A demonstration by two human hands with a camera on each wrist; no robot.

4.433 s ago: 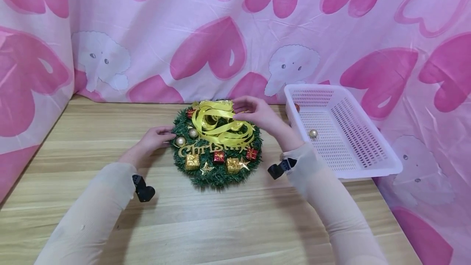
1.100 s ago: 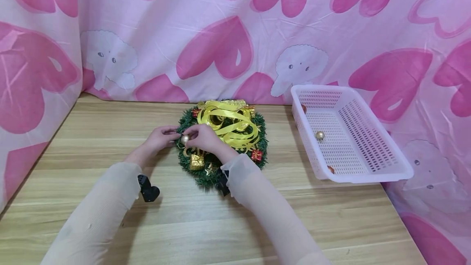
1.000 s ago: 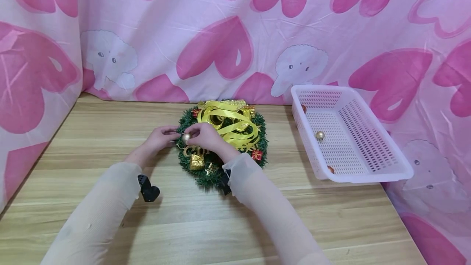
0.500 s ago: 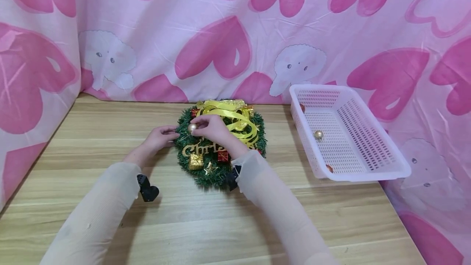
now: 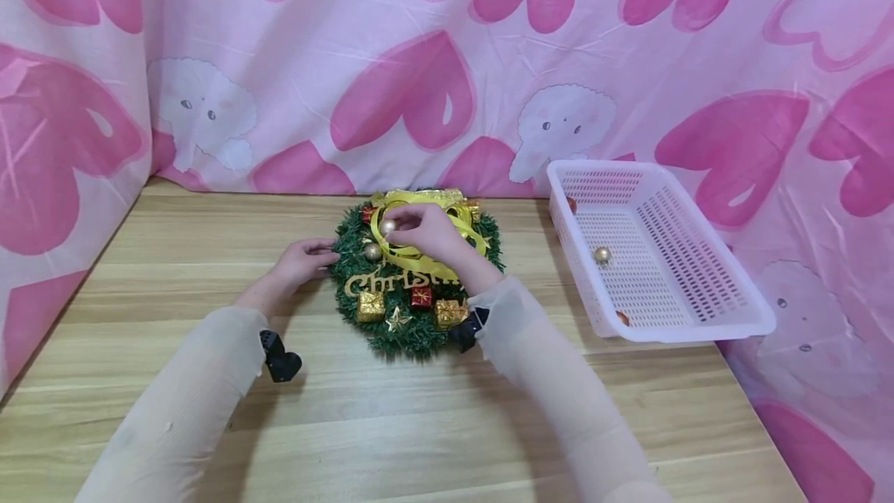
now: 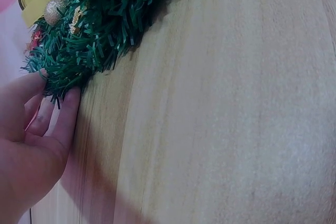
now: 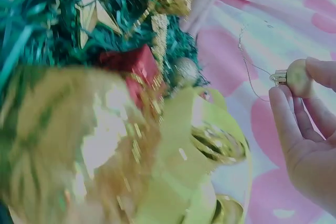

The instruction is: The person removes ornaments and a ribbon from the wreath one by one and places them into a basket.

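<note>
My right hand pinches a small gold bauble between thumb and fingertips, above the gold ribbon on a green Christmas wreath. A thin wire loop trails from the bauble's cap in the right wrist view. On the wreath's left side sits another gold bauble. With thumb and fingertips on either side of the needles, my left hand holds the wreath's left edge. The wreath also carries gold lettering, small gift boxes, a gold star and bells partly under the ribbon.
To the right, a white perforated basket contains a gold bauble and reddish ones partly hidden by its wall. The wooden table ends at a pink heart-patterned cloth behind.
My right hand has moved from the wreath's left side up and to the right, carrying the gold bauble off its spot. The left hand stays at the wreath's edge.
</note>
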